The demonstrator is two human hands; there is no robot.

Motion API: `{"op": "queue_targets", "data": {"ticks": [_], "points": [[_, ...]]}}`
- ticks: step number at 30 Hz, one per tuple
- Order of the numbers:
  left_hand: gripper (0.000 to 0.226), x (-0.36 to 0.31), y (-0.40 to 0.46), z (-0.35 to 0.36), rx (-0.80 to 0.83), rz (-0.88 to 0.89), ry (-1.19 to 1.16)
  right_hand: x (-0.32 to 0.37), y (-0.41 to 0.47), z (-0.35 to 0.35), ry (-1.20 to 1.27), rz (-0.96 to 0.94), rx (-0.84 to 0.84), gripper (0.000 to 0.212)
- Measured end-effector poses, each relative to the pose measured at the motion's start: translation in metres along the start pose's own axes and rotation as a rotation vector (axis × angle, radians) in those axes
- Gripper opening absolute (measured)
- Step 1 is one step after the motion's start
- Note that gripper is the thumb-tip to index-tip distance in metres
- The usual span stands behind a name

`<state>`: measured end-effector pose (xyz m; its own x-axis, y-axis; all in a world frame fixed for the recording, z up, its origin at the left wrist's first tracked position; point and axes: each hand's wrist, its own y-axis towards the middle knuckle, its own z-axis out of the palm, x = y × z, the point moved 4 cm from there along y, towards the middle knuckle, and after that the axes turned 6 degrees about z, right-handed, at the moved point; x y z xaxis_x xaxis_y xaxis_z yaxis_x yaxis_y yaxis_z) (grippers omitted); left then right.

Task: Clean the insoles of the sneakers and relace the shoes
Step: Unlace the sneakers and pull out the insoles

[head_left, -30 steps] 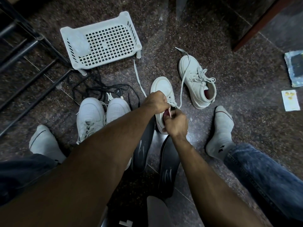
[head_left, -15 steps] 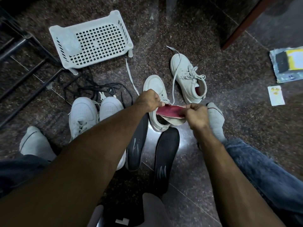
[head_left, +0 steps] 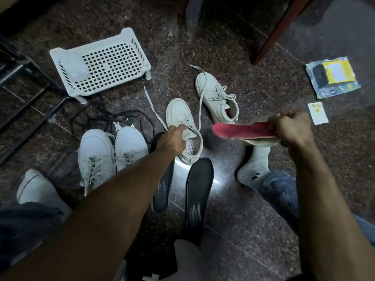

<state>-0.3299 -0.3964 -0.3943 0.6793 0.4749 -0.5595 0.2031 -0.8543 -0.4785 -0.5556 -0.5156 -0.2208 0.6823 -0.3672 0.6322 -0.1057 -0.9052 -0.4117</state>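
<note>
My left hand (head_left: pixel 172 138) grips the tongue side of a cream sneaker (head_left: pixel 180 116) standing on the dark floor; its opening shows a perforated white base. My right hand (head_left: pixel 292 128) holds a red insole (head_left: pixel 243 130) by its heel end, lifted to the right of that shoe, toe pointing left. The matching cream sneaker (head_left: pixel 215 96) lies further back, laced, red inside. Two black insoles (head_left: pixel 198 191) (head_left: pixel 164 191) lie on the floor below the held shoe. A white pair of sneakers (head_left: pixel 109 153) stands at the left.
A white perforated plastic rack (head_left: pixel 101 61) sits at the back left beside a dark metal frame (head_left: pixel 24 86). Black laces (head_left: pixel 105 118) lie behind the white pair. Packets and a card (head_left: pixel 332 76) lie at the right. My socked feet (head_left: pixel 253 167) and knees flank the shoes.
My right hand has pulled the red insole out of the cream sneaker and carried it to the right. My left hand stays on the shoe.
</note>
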Motion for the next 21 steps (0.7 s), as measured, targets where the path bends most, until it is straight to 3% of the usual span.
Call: {"op": "queue_targets", "data": {"ticks": [3, 8, 12, 16, 19, 21], "points": [[0.058, -0.002, -0.011, 0.006, -0.026, 0.001, 0.011, -0.017, 0.004, -0.001, -0.014, 0.011, 0.016, 0.021], [0.059, -0.004, -0.017, -0.002, -0.147, -0.046, 0.002, -0.065, 0.008, 0.04, 0.035, 0.068, 0.202, 0.019], [0.058, 0.004, -0.005, -0.021, -0.289, -0.128, -0.099, -0.109, 0.005, 0.077, 0.043, 0.206, 0.248, 0.017], [0.051, 0.009, 0.014, -0.05, -0.372, -0.138, -0.152, -0.142, 0.008, 0.104, 0.126, 0.355, 0.247, 0.03], [0.052, 0.014, 0.026, -0.067, -0.378, -0.134, -0.177, -0.149, 0.019, 0.113, 0.045, 0.359, 0.23, 0.025], [0.054, 0.02, 0.035, -0.068, -0.338, -0.135, -0.211, -0.148, 0.025, 0.118, -0.052, 0.344, 0.263, 0.042]]}}
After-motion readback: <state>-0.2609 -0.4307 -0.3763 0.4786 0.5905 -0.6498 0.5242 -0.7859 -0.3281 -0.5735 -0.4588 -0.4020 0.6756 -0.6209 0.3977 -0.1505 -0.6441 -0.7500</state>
